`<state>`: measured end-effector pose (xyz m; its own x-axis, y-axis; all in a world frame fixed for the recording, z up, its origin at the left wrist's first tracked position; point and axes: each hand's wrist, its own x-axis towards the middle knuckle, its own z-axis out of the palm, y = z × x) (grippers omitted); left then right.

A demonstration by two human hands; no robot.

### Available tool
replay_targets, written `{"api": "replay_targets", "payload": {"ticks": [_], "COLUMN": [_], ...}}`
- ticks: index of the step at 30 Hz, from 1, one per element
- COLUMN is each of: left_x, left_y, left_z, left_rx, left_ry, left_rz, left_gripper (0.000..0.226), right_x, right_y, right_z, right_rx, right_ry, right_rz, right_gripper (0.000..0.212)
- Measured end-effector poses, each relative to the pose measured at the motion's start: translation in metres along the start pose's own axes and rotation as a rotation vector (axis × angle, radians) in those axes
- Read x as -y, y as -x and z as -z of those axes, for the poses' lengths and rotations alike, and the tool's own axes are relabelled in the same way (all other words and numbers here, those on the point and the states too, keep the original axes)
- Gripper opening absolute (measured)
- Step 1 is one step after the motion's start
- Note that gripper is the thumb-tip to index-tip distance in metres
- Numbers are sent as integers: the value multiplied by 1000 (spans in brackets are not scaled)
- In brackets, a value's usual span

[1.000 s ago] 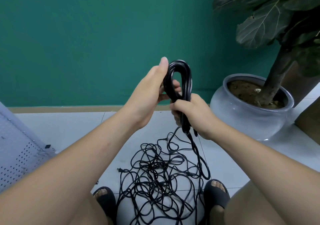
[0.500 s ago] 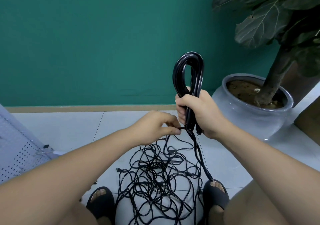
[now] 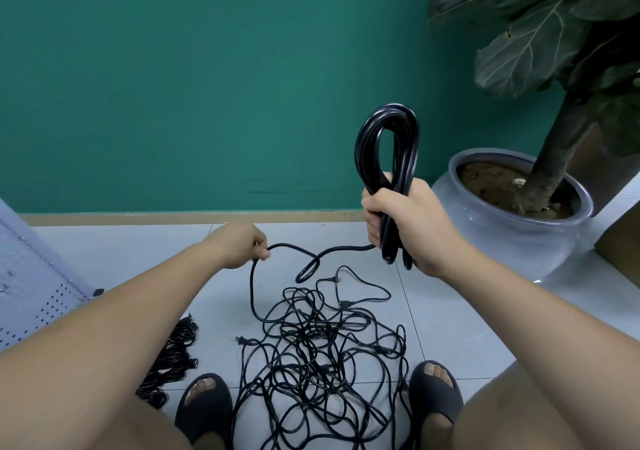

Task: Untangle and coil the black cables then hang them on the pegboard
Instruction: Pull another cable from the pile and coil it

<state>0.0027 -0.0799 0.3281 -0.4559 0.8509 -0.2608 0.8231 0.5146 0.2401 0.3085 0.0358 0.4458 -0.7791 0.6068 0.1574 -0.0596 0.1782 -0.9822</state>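
A part-wound coil is gripped upright in the right hand, just left of the plant pot; its loose run is pinched by the left hand, farther left. A large tangle is left on the floor; nothing is seen hung on the pegboard.

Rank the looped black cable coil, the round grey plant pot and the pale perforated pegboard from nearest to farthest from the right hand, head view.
1. Looped black cable coil: in the right hand's grip.
2. Round grey plant pot: just to its right.
3. Pale perforated pegboard: far left edge.
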Motion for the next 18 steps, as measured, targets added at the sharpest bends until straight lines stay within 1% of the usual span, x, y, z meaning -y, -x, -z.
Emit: {"api": "replay_targets", "payload": {"ticks": [3,6,7,9,11,13,15,18], "left_x": [1,-23,-33,-56,-82,-107,-126,-139], "left_y": [3,14,20,34,49,62,70,76], "left_z": [0,-1,-2,-4,-5,-10,-19,-31], "left_rx": [25,42,49,93,177,275,332,407], "left_ry": [-1,25,73,257,459,593,651,661], "left_rz": [22,-58,-93,-167,-237,-287,-324,-379], "left_gripper": [18,11,11,16,20,25,33,34], "right_x": [1,0,0,-1,-2,-1,0,0], "right_y": [0,1,1,1,1,1,1,0], "right_z": [-1,-3,-4,-6,-8,-10,-10,-10], "right_rx": [-2,6,8,11,17,15,7,-9], "right_ry": [-14,-59,-68,-58,-37,-35,-54,-79], "right_rz": [9,4,4,10,19,27,33,42], "right_gripper": [22,23,23,24,25,25,25,26]}}
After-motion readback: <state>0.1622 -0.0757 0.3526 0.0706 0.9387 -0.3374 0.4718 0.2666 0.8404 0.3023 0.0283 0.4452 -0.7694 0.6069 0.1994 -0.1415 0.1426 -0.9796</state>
